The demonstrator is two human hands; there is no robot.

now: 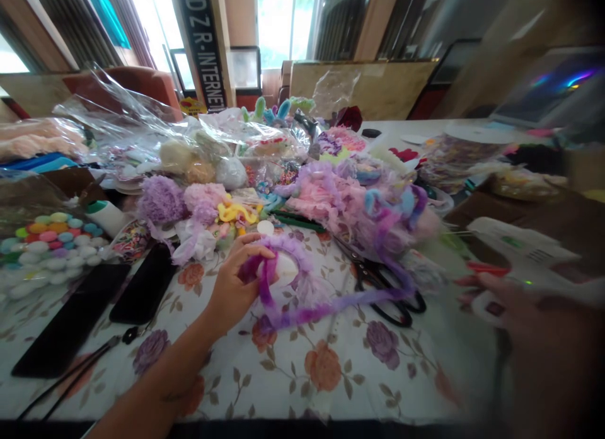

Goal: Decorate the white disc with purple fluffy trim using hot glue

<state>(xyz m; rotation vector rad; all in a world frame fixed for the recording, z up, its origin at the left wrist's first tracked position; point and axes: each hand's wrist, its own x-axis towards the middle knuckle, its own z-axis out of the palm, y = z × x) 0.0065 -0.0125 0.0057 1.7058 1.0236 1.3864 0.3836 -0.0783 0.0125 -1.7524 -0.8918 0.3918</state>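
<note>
Taking the black scissors [385, 291] as the landmark, two dark flat slabs [144, 285] lie farthest to their left on the flower-patterned counter [283, 398], with a mass of coloured pompoms [51, 256] behind the outer slab. Between the slabs and the scissors comes the left grip [242, 280], bent inward with its fingers pinching the near-left rim of a fluffy lilac ring [302, 256] together with a length of purple strip [326, 311]. The ring sits to the left of the scissors, well apart from their handles, its opening turned partly toward the viewer. The strip is the thing to watch: it loops at the left grip, drops a little, then runs with its long axis rightward and slightly away, crosses over the scissor handles and bends back toward the frilly pink and lilac heap [326, 199] behind the scissors. So the strip's free length lies on the scissors' side of the ring, and the left grip is clearly the nearer hand to both. To the right of the scissors, apart from the strip, is a white glue gun [524, 244], its nose turned toward the scissors. Farthest right, the right grip [508, 303] appears wrapped around the gun's handle by the red trigger [489, 269], though shadow and blur hide its exact hold.
</note>
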